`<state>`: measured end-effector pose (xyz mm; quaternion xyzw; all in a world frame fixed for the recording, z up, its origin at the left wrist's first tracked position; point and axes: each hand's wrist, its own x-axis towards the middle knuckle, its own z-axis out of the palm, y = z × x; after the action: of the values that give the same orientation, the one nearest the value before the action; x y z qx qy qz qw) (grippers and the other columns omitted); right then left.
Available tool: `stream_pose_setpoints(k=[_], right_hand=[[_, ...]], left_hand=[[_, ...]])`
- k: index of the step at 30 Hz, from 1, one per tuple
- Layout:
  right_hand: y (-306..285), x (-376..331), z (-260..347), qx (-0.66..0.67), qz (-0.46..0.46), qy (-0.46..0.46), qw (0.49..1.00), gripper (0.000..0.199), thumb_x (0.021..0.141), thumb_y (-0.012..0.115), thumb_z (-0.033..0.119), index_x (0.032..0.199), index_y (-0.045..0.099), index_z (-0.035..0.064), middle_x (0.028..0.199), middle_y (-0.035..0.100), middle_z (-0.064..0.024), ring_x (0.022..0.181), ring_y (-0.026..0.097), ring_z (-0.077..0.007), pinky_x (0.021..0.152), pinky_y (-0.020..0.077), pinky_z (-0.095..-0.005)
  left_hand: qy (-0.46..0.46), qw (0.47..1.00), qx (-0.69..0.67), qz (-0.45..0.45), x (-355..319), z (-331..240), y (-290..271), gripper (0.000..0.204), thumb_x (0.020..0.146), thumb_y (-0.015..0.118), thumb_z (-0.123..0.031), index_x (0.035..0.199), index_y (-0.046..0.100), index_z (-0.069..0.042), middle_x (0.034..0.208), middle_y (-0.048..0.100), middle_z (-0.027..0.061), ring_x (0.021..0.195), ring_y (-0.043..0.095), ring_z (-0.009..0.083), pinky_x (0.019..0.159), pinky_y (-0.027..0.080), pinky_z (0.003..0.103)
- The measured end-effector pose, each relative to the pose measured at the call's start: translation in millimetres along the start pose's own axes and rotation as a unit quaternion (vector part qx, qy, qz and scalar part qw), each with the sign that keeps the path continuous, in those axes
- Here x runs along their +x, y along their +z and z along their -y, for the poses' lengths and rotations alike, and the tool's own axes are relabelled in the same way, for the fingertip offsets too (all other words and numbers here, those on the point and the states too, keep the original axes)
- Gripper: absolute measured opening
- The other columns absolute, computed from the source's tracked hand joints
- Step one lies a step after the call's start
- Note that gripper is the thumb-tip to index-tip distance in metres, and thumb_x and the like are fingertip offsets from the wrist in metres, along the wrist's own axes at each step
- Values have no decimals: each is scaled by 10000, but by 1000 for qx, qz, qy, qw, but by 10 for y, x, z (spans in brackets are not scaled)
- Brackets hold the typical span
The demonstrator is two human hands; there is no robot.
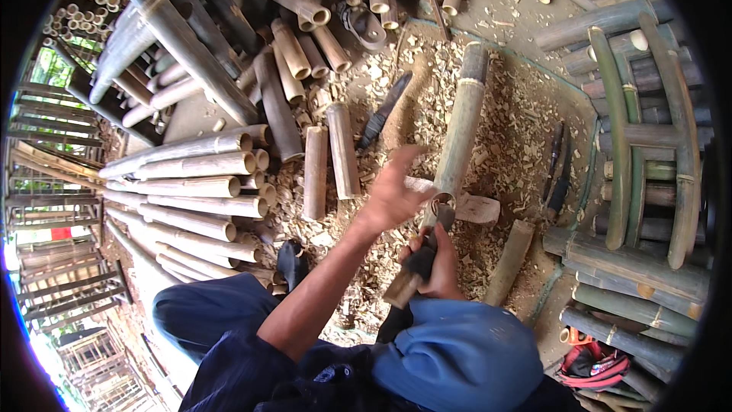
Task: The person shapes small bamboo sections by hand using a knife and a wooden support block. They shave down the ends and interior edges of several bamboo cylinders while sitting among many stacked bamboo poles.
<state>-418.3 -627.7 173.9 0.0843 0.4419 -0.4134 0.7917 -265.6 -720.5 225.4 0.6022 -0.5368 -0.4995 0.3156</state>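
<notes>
A long bamboo tube (462, 118) points away from me, its near open end resting by a pale wooden block (479, 210). My right hand (442, 265) is closed around a knife (421, 261) with a wooden handle and a dark wrapped grip. The knife's dark blade is at the tube's near end; I cannot tell whether it goes inside. Just left of that end, my left hand (394, 192) is held with its fingers apart and grips nothing. Whether its fingertips touch the bamboo is unclear.
Shavings cover the ground. A dark sheathed-looking tool (385, 111) and two dark blades (558, 172) lie there. Short bamboo pieces (343, 151) stand ahead left; stacked bamboo poles (206, 187) fill the left. A bamboo rack (648, 137) is at right, a red bag (595, 362) below it.
</notes>
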Motion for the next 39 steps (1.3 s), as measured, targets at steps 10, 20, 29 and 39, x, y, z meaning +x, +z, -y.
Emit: stream_pose_setpoints(k=[10,20,29,39], right_hand=[[-1479,-165,23,-634,-158,-386,651,451,990,612,129,1373,438,-35,1050,552,-188,963,607,-346,851,508,-482],[-1907,-205,-322,-801,-293,-278,442,444,834,720,154,1201,514,14,1189,508,-229,1137,525,-443,974,417,-566],[-1710,-546,-301,-721,-350,-295,521,529,888,708,160,1358,505,28,1307,497,-242,1267,470,-459,1057,387,-573],[-255,-565,398,-634,30,-410,655,769,957,736,337,1512,376,-54,1420,534,-276,1344,534,-384,1132,415,-459]], left_hand=[[-208,911,44,-354,-599,1892,-378,564,772,845,-259,1178,616,58,952,707,148,880,684,250,771,557,389],[-283,873,327,-226,80,2028,-397,692,730,870,-430,1179,594,18,1151,684,206,1103,674,400,938,548,516],[-125,866,-481,50,-128,1452,-602,903,749,914,-316,1441,470,57,1332,600,166,1300,554,331,1136,436,544],[38,889,-442,109,135,-172,-111,803,811,900,-212,1454,460,-21,1259,626,118,1157,615,259,1040,517,452]])
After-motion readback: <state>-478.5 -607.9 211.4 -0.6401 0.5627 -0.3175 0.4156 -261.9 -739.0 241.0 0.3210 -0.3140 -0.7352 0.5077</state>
